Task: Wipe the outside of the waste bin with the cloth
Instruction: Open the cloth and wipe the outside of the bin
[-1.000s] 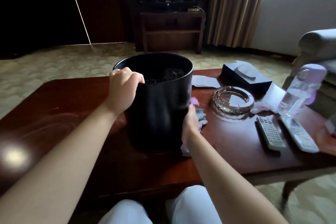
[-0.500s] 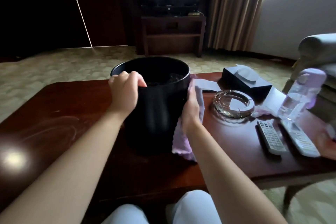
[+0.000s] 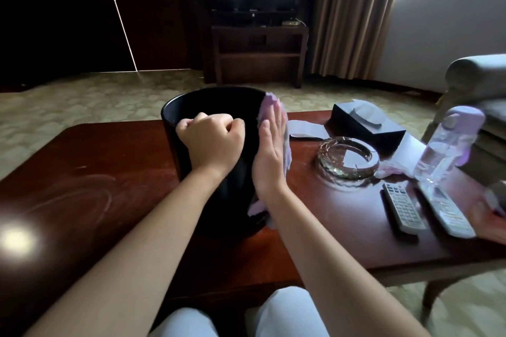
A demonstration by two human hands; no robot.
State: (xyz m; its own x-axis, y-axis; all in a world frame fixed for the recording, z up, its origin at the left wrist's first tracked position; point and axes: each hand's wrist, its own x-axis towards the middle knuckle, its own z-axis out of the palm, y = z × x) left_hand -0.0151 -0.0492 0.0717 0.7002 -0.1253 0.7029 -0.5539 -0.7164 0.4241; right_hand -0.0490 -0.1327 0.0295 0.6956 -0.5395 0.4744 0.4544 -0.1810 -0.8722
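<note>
A black round waste bin (image 3: 235, 200) stands upright on the dark wooden table (image 3: 95, 172). My left hand (image 3: 212, 142) grips the near side of its rim, fingers curled over the edge. My right hand (image 3: 269, 150) lies flat, fingers straight, pressing a pale purple cloth (image 3: 269, 104) against the bin's right outer wall near the rim. The cloth hangs down behind my palm, and a lower corner shows beside my wrist. The inside of the bin is dark.
To the right on the table lie a glass ashtray (image 3: 347, 157), a black tissue box (image 3: 367, 123), two remote controls (image 3: 402, 208), a clear bottle (image 3: 449, 145) with a purple cap and some papers. An armchair (image 3: 479, 85) stands far right. My knees sit below the table's front edge.
My right hand has slid the cloth up the bin's right wall, from near the base to the rim. My left hand has shifted along the rim toward the near side.
</note>
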